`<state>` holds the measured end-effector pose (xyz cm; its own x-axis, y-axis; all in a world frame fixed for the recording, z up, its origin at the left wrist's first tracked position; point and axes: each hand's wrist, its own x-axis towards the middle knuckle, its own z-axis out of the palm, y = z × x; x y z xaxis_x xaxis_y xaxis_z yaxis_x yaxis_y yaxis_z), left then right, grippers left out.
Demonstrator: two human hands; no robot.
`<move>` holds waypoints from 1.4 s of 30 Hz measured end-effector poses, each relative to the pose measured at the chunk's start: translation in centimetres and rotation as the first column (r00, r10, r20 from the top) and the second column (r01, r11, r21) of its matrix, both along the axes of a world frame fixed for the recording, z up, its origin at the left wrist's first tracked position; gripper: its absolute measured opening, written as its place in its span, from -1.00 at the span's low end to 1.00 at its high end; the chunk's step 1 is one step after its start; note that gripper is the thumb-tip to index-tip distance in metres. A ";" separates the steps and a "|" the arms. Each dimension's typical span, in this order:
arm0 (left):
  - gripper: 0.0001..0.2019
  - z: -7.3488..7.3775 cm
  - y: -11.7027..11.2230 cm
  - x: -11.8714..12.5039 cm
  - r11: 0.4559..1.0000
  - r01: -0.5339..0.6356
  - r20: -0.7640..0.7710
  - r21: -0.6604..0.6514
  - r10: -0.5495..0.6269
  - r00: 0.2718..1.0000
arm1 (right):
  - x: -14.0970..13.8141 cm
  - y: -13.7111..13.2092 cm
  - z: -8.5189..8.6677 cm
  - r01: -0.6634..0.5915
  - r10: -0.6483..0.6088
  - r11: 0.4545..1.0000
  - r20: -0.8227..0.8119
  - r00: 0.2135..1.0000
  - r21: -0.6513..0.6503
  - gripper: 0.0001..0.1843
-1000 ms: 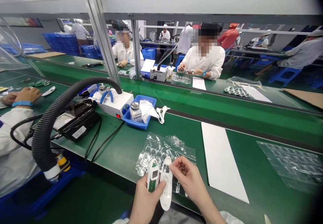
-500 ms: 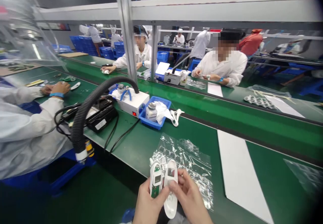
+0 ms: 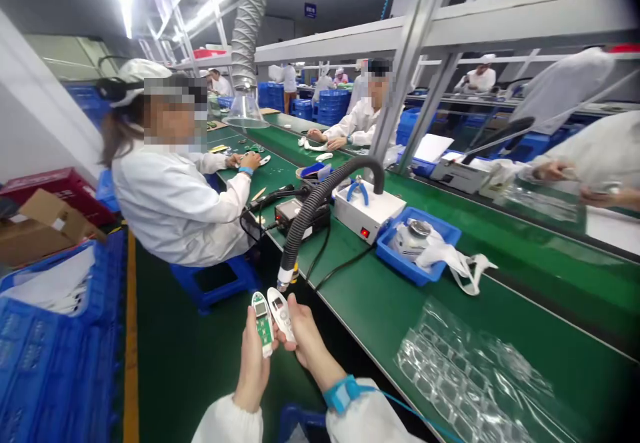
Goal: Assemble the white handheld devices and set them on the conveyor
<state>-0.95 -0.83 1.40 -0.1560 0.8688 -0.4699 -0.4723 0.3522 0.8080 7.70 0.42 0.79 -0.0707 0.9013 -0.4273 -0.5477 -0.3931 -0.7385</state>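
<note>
My left hand [image 3: 253, 353] grips a white casing half with a green circuit board [image 3: 263, 330] and a small display set in it. My right hand [image 3: 303, 326] holds the matching white casing cover [image 3: 281, 313], which has a window and round buttons. The two pieces sit side by side, upright, their upper ends fanned slightly apart. Both hands are in front of the bench's near edge, just below the nozzle [image 3: 286, 278] of a black flexible hose. A blue wrist strap [image 3: 343, 393] with a cord circles my right wrist.
Clear plastic film [image 3: 460, 376] lies on the green bench at right. A blue tray [image 3: 420, 270] holds a metal-topped bottle and white cloth beside a white box [image 3: 367, 210] carrying blue pliers. At left sits a co-worker [image 3: 180, 196]; blue crates [image 3: 50, 356] stand on the floor.
My view has swung left. Both hands have moved from in front of the plastic film to below the hose nozzle, still holding the two pieces. The cover's window and buttons now show more plainly.
</note>
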 end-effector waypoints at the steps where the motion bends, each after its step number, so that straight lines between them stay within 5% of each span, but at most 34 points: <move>1: -0.51 -0.1 0.6 -0.5 1.000 -0.031 0.012 0.003 0.031 0.999 | -0.8 0.8 -0.1 -0.009 0.009 1.000 0.000 1.000 -0.007 -0.32; 11: -0.53 -1.2 0.7 2.7 1.000 -0.006 0.114 -0.023 0.009 0.993 | 1.6 -0.4 -1.0 0.125 -0.122 0.991 0.073 0.990 -0.041 -0.41; 18: -0.51 -0.4 1.2 -0.5 0.987 -0.148 0.091 -0.057 0.153 0.984 | -2.1 0.6 -0.1 0.067 -0.065 0.997 0.062 0.996 -0.029 -0.45; 23: -0.50 -0.4 0.3 -0.5 0.991 -0.121 0.086 -0.056 0.126 0.988 | -2.2 -0.3 0.2 0.071 -0.070 0.997 0.067 0.995 -0.014 -0.42; 29: -0.51 -0.6 0.6 1.9 0.998 0.061 0.073 0.019 -0.062 0.995 | 1.2 -2.3 -0.1 0.129 -0.128 0.992 0.069 0.989 -0.009 -0.36; 34: -0.50 -1.2 1.1 2.2 0.993 0.118 0.103 0.017 -0.119 0.988 | 3.7 -5.3 0.3 0.144 -0.147 0.989 -0.085 0.985 -0.046 -0.35; 42: -0.53 -0.7 -4.7 2.1 0.978 0.193 0.130 -0.074 -0.183 0.974 | 5.6 -11.9 3.2 0.125 -0.149 0.987 -0.299 0.942 -0.099 -0.50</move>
<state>1.16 -5.52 0.68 0.0696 0.8327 -0.5494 -0.4842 0.5097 0.7112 13.35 -11.44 4.02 -0.0867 0.8765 -0.4736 -0.7945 -0.3476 -0.4979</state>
